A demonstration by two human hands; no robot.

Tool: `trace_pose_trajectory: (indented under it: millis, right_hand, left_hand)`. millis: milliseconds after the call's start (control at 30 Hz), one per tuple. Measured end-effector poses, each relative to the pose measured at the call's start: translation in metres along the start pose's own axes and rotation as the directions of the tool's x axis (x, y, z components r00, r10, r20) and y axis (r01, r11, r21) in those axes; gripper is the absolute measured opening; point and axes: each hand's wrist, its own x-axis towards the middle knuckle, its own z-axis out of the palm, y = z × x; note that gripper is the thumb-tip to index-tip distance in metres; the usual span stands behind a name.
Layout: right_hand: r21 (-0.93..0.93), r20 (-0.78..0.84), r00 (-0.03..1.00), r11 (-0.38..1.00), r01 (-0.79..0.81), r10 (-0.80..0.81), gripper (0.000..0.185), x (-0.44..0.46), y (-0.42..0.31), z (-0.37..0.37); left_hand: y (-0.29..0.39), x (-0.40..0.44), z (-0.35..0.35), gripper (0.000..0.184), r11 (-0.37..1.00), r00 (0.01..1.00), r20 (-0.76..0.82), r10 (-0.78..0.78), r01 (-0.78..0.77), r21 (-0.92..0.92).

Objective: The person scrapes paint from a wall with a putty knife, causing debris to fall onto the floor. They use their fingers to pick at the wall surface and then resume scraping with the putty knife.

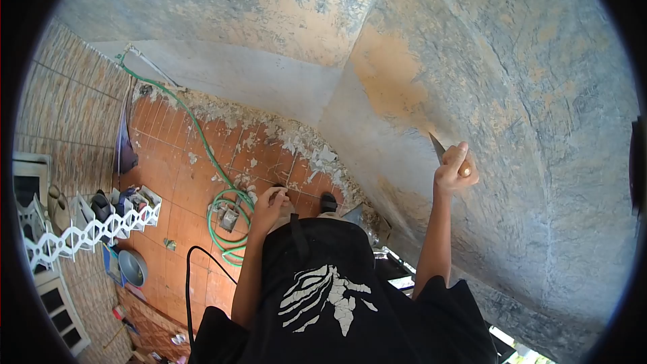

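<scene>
My right hand [458, 167] is closed around the light wooden handle of a knife [438, 146], whose pointed metal blade sticks out past the fist toward the wall. The blade tip is at or very near the wall [499, 94]; I cannot tell whether it touches. This wall has patchy grey paint, with tan plaster showing where the coat is off. Low at my left side, my left hand [271, 203] hangs by my leg with loosely bent fingers. Nothing shows in it.
Paint flakes [317, 152] litter the orange tiled floor [158, 135] along the wall's foot. A green hose [209, 152] runs across the tiles and coils beside me. To the left are a white shoe rack [87, 236] with shoes and a grey basin [133, 267].
</scene>
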Motion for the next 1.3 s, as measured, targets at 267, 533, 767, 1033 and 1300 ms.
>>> trace_pose_trajectory:
  millis: [267,533,767,1033,1300]
  right_hand:
    - [-0.145,-0.026,0.996,0.986,0.086,-0.091,0.045,0.002,0.014,0.010]
    - [0.086,-0.055,0.998,0.996,-0.023,0.027,0.045,0.007,0.015,0.026]
    - [0.196,0.033,0.998,0.979,-0.052,0.047,0.045,-0.010,0.031,0.025]
    - [0.010,0.018,1.000,1.000,0.015,-0.015,0.045,-0.024,0.033,0.010]
    - [-0.060,0.017,1.000,0.998,-0.009,0.010,0.045,-0.026,0.028,0.016]
  left_hand:
    - [0.019,0.002,0.005,0.025,0.992,0.994,-0.012,-0.108,0.107,-0.065]
    - [0.016,0.006,0.007,0.025,0.997,0.997,-0.048,-0.066,0.064,-0.042]
    - [0.023,-0.003,0.008,0.026,0.994,0.991,-0.096,-0.092,0.086,-0.071]
    - [0.013,-0.006,0.006,0.026,0.992,0.989,-0.116,-0.096,0.084,-0.098]
    - [0.011,-0.003,0.005,0.026,0.991,0.991,-0.103,-0.091,0.080,-0.106]
